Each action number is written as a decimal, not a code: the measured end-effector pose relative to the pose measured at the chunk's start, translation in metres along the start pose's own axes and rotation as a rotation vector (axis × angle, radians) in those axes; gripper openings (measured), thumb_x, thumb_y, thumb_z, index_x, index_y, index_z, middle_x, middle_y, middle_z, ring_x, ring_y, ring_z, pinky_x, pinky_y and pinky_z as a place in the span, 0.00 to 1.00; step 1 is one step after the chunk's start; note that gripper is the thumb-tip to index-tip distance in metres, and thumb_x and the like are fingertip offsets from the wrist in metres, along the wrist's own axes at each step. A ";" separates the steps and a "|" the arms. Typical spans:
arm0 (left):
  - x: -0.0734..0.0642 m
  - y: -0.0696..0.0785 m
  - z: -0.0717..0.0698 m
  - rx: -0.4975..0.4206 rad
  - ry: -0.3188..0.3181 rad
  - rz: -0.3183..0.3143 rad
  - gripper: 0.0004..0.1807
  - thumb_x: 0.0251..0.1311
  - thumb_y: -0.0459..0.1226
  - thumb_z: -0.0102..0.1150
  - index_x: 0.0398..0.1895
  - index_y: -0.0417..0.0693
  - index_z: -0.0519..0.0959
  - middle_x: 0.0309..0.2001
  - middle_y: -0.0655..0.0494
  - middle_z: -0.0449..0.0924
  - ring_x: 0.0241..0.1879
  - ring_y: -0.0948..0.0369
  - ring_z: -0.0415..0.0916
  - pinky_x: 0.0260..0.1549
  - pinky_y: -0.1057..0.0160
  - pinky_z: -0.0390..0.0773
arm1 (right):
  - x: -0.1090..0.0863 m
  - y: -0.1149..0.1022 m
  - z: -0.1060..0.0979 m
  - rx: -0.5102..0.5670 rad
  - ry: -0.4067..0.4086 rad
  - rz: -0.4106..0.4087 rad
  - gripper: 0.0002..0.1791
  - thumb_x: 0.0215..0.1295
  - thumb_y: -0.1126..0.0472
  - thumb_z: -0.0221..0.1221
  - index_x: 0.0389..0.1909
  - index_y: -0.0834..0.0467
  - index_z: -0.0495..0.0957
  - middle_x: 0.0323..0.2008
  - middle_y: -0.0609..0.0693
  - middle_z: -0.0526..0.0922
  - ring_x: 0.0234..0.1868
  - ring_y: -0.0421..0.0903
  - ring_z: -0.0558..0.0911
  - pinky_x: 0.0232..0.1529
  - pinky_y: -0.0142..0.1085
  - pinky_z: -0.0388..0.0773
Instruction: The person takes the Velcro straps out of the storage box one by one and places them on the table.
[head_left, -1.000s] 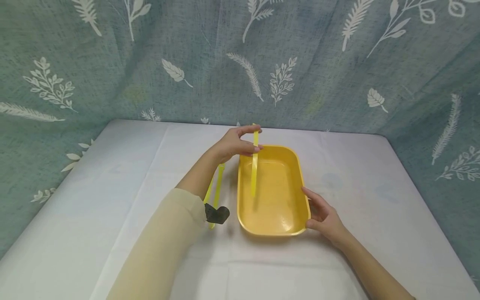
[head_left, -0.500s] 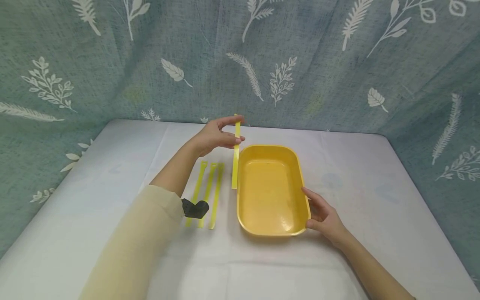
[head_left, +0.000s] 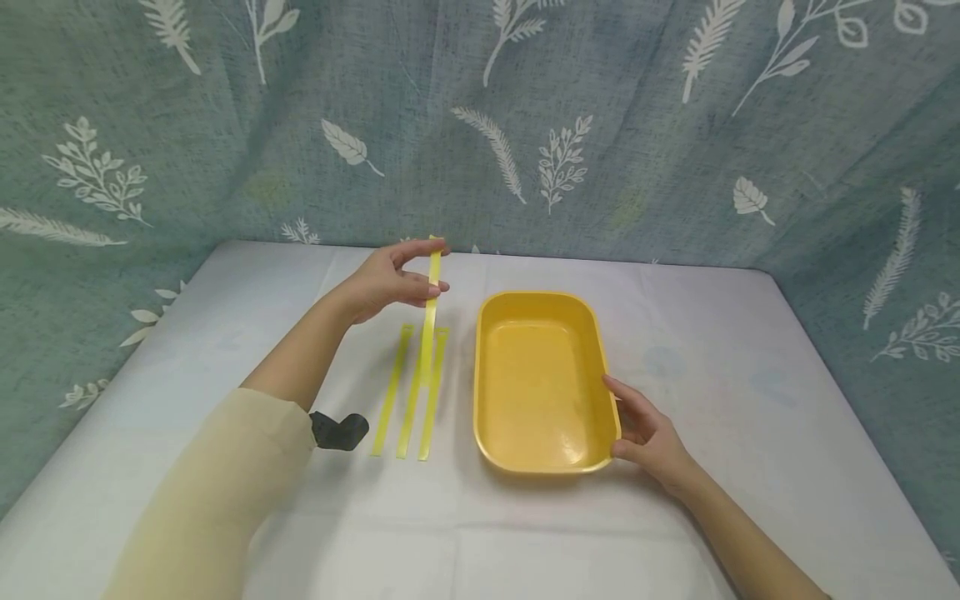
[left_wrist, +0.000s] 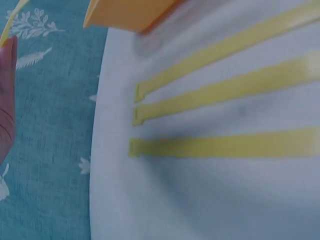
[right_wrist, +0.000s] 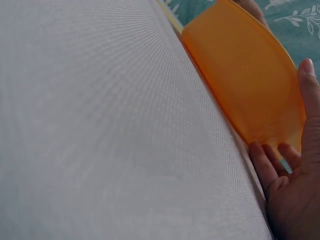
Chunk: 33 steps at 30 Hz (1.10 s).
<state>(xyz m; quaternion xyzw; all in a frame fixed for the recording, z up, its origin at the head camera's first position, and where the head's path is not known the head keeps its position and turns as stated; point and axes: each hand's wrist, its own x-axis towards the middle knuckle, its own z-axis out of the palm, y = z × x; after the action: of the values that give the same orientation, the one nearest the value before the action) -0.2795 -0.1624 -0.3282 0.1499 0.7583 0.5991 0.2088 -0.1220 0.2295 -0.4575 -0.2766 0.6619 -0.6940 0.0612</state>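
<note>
My left hand (head_left: pixel 386 279) pinches a flat yellow strap (head_left: pixel 430 321) near its upper end, and the strap hangs down over the table. In the head view its lower end overlaps the middle one of three similar straps lying side by side, among them the left strap (head_left: pixel 390 400). The left wrist view shows small slotted heads on these lying straps (left_wrist: pixel 200 97), with the held strap (left_wrist: pixel 11 22) at the top left. My right hand (head_left: pixel 652 437) holds the near right corner of a yellow tray (head_left: pixel 551 358), thumb at the rim (right_wrist: pixel 292 57) and fingers against the outer wall.
A white cloth (head_left: pixel 570 533) covers the table. Behind it hangs a green-blue curtain (head_left: pixel 420 75) with white leaf prints. A black wrist mount (head_left: pixel 341 432) juts out from the left sleeve (head_left: pixel 217 475). The tray's inside is bare.
The left hand has carried its strap leftward from over the tray to above the lying straps. As the arm moved away, those straps came into view. The right hand and tray stayed put.
</note>
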 end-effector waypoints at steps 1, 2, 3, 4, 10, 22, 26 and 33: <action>-0.002 -0.001 -0.002 0.005 0.001 0.000 0.38 0.57 0.31 0.62 0.71 0.56 0.61 0.71 0.59 0.57 0.50 0.62 0.79 0.44 0.61 0.79 | 0.000 0.000 0.000 -0.001 0.002 0.002 0.42 0.62 0.56 0.61 0.71 0.64 0.52 0.65 0.49 0.66 0.58 0.41 0.74 0.46 0.33 0.79; -0.004 -0.003 -0.003 0.013 0.002 0.001 0.38 0.57 0.32 0.63 0.71 0.56 0.60 0.71 0.59 0.58 0.50 0.63 0.79 0.44 0.61 0.79 | 0.000 0.000 0.000 -0.003 0.004 0.003 0.42 0.62 0.56 0.61 0.71 0.64 0.52 0.65 0.50 0.66 0.58 0.41 0.74 0.46 0.33 0.79; -0.007 -0.004 -0.005 0.018 0.005 0.002 0.38 0.57 0.32 0.63 0.71 0.56 0.60 0.71 0.59 0.58 0.50 0.63 0.79 0.44 0.62 0.79 | -0.001 0.000 -0.001 -0.006 0.006 0.006 0.42 0.62 0.56 0.61 0.71 0.64 0.52 0.65 0.50 0.66 0.58 0.41 0.74 0.46 0.33 0.79; -0.009 -0.006 -0.007 0.023 0.010 0.003 0.38 0.57 0.32 0.63 0.71 0.56 0.60 0.71 0.59 0.58 0.50 0.64 0.79 0.44 0.62 0.79 | -0.001 -0.001 -0.001 -0.011 0.008 0.009 0.42 0.62 0.56 0.61 0.71 0.64 0.52 0.65 0.49 0.66 0.58 0.41 0.74 0.46 0.33 0.79; -0.026 -0.022 -0.022 0.044 0.038 -0.013 0.39 0.57 0.32 0.63 0.71 0.55 0.59 0.71 0.57 0.59 0.49 0.66 0.80 0.42 0.63 0.79 | -0.001 -0.003 -0.001 -0.013 0.010 0.014 0.42 0.62 0.56 0.61 0.72 0.64 0.52 0.66 0.49 0.65 0.59 0.41 0.74 0.46 0.33 0.79; -0.056 -0.045 -0.044 0.070 0.002 -0.064 0.39 0.57 0.33 0.63 0.72 0.57 0.59 0.72 0.55 0.56 0.50 0.66 0.79 0.43 0.62 0.79 | 0.000 -0.005 -0.002 -0.002 0.003 0.011 0.43 0.61 0.55 0.62 0.72 0.63 0.52 0.66 0.48 0.65 0.59 0.40 0.74 0.45 0.34 0.80; -0.065 -0.058 -0.052 0.072 -0.013 -0.076 0.40 0.57 0.35 0.64 0.72 0.57 0.58 0.73 0.53 0.54 0.50 0.66 0.79 0.43 0.63 0.79 | 0.000 -0.005 -0.001 0.005 0.002 0.025 0.43 0.60 0.54 0.63 0.72 0.62 0.53 0.66 0.47 0.65 0.59 0.40 0.73 0.46 0.34 0.79; -0.072 -0.076 -0.053 0.084 -0.043 -0.083 0.40 0.58 0.34 0.63 0.72 0.55 0.58 0.71 0.53 0.57 0.52 0.63 0.78 0.43 0.61 0.79 | 0.001 -0.003 -0.001 0.024 -0.006 0.024 0.43 0.60 0.55 0.63 0.72 0.62 0.53 0.66 0.46 0.65 0.60 0.40 0.73 0.46 0.35 0.79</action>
<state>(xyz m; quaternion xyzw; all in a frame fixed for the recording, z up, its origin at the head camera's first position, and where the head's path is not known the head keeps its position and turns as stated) -0.2416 -0.2601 -0.3817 0.1398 0.7837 0.5541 0.2434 -0.1224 0.2301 -0.4548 -0.2701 0.6567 -0.7001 0.0748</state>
